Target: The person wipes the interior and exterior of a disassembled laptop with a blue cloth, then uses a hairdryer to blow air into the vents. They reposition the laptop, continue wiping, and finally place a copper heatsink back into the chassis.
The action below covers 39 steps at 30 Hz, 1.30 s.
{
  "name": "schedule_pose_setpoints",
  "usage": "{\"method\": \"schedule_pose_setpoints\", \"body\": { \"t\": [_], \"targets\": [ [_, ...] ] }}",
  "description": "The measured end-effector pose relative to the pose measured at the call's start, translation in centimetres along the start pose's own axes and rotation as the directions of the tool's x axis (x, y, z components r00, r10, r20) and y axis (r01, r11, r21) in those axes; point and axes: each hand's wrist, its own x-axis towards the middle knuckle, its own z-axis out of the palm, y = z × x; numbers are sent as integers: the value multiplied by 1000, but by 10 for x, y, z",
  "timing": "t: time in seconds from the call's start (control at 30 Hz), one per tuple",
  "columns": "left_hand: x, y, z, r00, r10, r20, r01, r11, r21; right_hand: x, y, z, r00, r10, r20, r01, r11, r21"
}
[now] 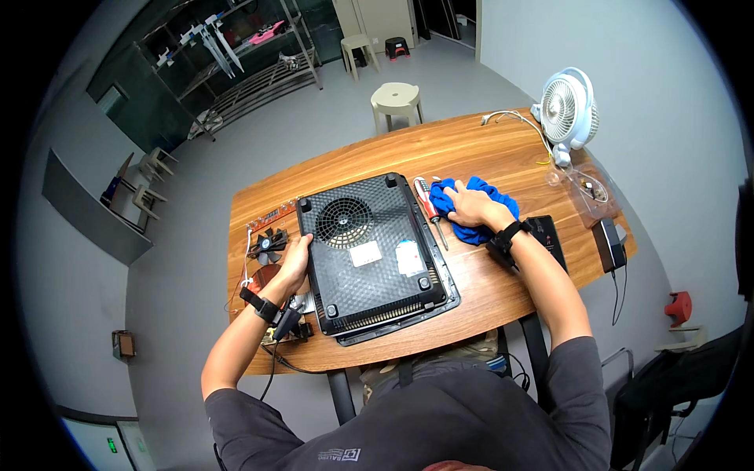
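Note:
A black plastic bottom housing (359,277) of what looks like an induction cooker lies vent side up before me. It sits slightly askew over a dark-edged panel (446,277). My left hand (296,263) grips the housing's left edge, thumb on top and fingers hidden. On the right, my right hand (474,206) holds a crumpled blue cloth (498,203) against the table. Between cloth and housing lies a screwdriver (425,197) with a red and white handle. Left of the housing are a small black cooling fan (270,244), a copper-coloured coil (266,275) and an orange circuit board strip (272,216).
The wooden table (365,156) bears a white desk fan (562,112) at the far right. A clear plastic bag (592,194), a black power adapter (608,244) and a dark flat box (548,238) lie on the right. A circuit board (277,335) with cables sits near left. Behind stands a stool (396,97).

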Motion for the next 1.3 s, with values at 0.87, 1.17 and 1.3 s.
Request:
{"method": "schedule_pose_setpoints", "body": {
  "t": [0.87, 1.17, 1.3],
  "targets": [
    [12, -26, 14, 991, 75, -114, -87, 991, -106, 0, 0, 1, 1000, -13, -16, 13, 1000, 24],
    [14, -10, 0, 989, 86, -116, -31, 910, 414, 13, -20, 19, 985, 130, -111, -137, 989, -60],
    [-5, 1, 18, 966, 130, -223, -38, 926, 375, 0, -22, 6, 994, 88, -68, -88, 996, -4]
  ]
}}
